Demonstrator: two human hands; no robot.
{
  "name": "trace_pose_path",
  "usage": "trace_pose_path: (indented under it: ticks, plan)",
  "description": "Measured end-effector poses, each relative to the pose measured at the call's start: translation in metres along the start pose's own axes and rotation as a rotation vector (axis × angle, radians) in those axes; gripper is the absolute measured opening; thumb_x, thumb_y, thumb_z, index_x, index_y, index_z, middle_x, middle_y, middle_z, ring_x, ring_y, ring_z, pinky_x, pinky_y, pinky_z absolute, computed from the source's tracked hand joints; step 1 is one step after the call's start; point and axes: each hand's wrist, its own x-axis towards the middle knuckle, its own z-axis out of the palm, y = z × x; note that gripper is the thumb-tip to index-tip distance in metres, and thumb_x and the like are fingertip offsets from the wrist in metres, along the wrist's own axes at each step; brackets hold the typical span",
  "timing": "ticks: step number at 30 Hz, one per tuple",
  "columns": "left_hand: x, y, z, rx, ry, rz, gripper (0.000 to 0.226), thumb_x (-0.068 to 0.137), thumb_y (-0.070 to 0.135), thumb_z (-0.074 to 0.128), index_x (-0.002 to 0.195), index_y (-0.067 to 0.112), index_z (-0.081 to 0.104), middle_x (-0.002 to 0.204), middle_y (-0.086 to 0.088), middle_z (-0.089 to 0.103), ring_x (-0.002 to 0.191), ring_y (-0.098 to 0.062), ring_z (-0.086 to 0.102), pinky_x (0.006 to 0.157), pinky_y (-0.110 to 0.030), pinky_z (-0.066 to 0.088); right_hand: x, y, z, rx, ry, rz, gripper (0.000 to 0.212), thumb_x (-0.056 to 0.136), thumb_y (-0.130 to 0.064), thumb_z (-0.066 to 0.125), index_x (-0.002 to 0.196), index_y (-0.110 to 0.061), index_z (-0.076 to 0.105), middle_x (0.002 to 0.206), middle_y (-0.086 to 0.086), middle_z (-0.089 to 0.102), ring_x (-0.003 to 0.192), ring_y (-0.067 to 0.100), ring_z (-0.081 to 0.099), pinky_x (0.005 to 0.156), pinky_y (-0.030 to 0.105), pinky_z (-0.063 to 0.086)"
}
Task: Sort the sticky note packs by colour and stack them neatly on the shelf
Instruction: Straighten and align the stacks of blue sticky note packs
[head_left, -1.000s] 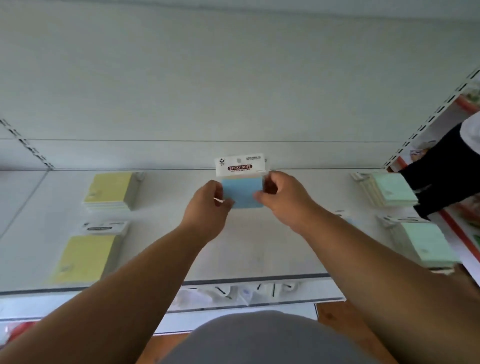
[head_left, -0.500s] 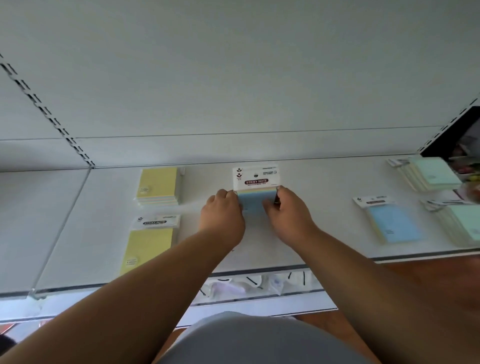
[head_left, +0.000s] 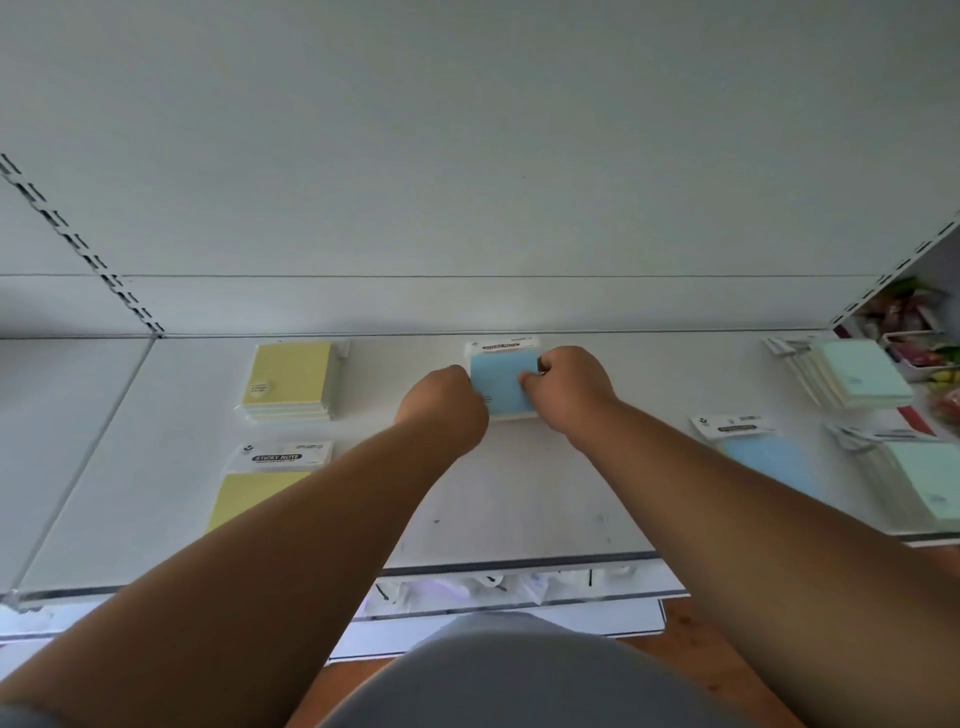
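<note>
A blue sticky note pack (head_left: 501, 382) with a white header card lies flat at the back middle of the white shelf (head_left: 519, 499), seemingly on top of more packs. My left hand (head_left: 445, 402) grips its left edge and my right hand (head_left: 569, 387) grips its right edge. A stack of yellow packs (head_left: 291, 379) sits at the back left, and a single yellow pack (head_left: 262, 483) lies in front of it, partly under my left forearm. Another blue pack (head_left: 763, 457) lies at the right, partly hidden by my right forearm. Green packs sit at the back right (head_left: 857, 379) and front right (head_left: 924, 483).
The shelf's white back wall rises just behind the packs, with slotted uprights at left (head_left: 78, 244) and right. A neighbouring shelf bay (head_left: 914, 332) at the far right holds colourful goods. Below the shelf's front edge lie white packets (head_left: 498, 584) and a wooden floor.
Both hands carried the blue pack from upright in the air down and back; it now lies flat near the back wall. The view shifted left, and the dark-sleeved arm at right is gone.
</note>
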Motion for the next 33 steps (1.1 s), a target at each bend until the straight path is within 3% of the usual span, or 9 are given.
trace_pose_path:
  ticks: [3, 5, 8, 13, 18, 23, 29, 33]
  plan:
    - [0.003, 0.002, 0.002, 0.037, -0.009, 0.051, 0.033, 0.096, 0.035, 0.046, 0.113, 0.009, 0.057, 0.114, -0.013, 0.062, 0.099, -0.031, 0.059, 0.077, -0.033, 0.046, 0.007, 0.008, -0.002, -0.109, -0.017, -0.009, 0.023, 0.091, -0.032, 0.056, 0.082, -0.011, 0.058, 0.084, 0.013, 0.059, 0.081, 0.031, 0.056, 0.064, 0.028, 0.035]
    - [0.002, -0.004, 0.0, 0.067, 0.005, 0.084, 0.044, 0.095, 0.046, 0.045, 0.12, 0.01, 0.054, 0.119, -0.012, 0.059, 0.105, -0.031, 0.059, 0.085, -0.037, 0.05, 0.004, 0.021, -0.001, -0.169, 0.003, -0.046, 0.037, 0.09, -0.049, 0.054, 0.089, -0.012, 0.061, 0.096, 0.014, 0.063, 0.089, 0.033, 0.06, 0.067, 0.03, 0.038]
    - [0.001, -0.014, -0.003, 0.221, -0.032, 0.183, 0.057, 0.089, 0.058, 0.05, 0.123, 0.013, 0.05, 0.118, -0.008, 0.058, 0.104, -0.029, 0.059, 0.084, -0.038, 0.051, -0.007, 0.042, -0.006, -0.283, -0.022, -0.174, 0.047, 0.083, -0.065, 0.054, 0.09, -0.019, 0.052, 0.087, 0.002, 0.055, 0.079, 0.024, 0.055, 0.06, 0.03, 0.037]
    - [0.006, -0.002, 0.005, 0.344, -0.001, 0.274, 0.037, 0.092, 0.046, 0.052, 0.111, 0.014, 0.048, 0.111, -0.007, 0.059, 0.099, -0.031, 0.06, 0.074, -0.037, 0.046, -0.001, 0.055, -0.009, -0.393, -0.098, -0.435, 0.031, 0.089, -0.045, 0.055, 0.1, -0.016, 0.055, 0.099, 0.006, 0.061, 0.089, 0.027, 0.06, 0.067, 0.033, 0.043]
    - [0.006, 0.009, 0.014, 0.357, 0.02, 0.312, 0.033, 0.096, 0.041, 0.048, 0.112, 0.012, 0.047, 0.109, -0.009, 0.058, 0.098, -0.032, 0.059, 0.071, -0.037, 0.044, 0.004, 0.065, -0.016, -0.367, -0.113, -0.426, 0.025, 0.09, -0.04, 0.057, 0.09, -0.016, 0.053, 0.094, 0.007, 0.061, 0.081, 0.026, 0.057, 0.065, 0.032, 0.039]
    - [0.003, 0.017, 0.021, 0.441, 0.056, 0.391, 0.033, 0.097, 0.04, 0.045, 0.113, 0.011, 0.046, 0.11, -0.008, 0.058, 0.097, -0.03, 0.059, 0.068, -0.034, 0.039, 0.003, 0.076, -0.02, -0.323, -0.114, -0.406, 0.021, 0.09, -0.039, 0.059, 0.084, -0.022, 0.047, 0.083, -0.002, 0.05, 0.074, 0.02, 0.048, 0.065, 0.03, 0.035]
    - [0.003, 0.012, 0.018, 0.435, 0.056, 0.355, 0.032, 0.097, 0.04, 0.044, 0.112, 0.012, 0.046, 0.108, -0.008, 0.058, 0.095, -0.03, 0.06, 0.066, -0.034, 0.038, 0.004, 0.071, -0.023, -0.367, -0.135, -0.428, 0.022, 0.091, -0.038, 0.058, 0.086, -0.019, 0.05, 0.084, 0.001, 0.054, 0.076, 0.023, 0.052, 0.065, 0.034, 0.043]
    - [0.003, 0.011, 0.019, 0.405, 0.035, 0.336, 0.03, 0.098, 0.038, 0.044, 0.111, 0.012, 0.047, 0.108, -0.008, 0.058, 0.095, -0.03, 0.059, 0.066, -0.035, 0.039, 0.003, 0.071, -0.024, -0.389, -0.118, -0.43, 0.027, 0.091, -0.039, 0.058, 0.078, -0.02, 0.045, 0.078, 0.0, 0.052, 0.074, 0.023, 0.051, 0.062, 0.032, 0.04]
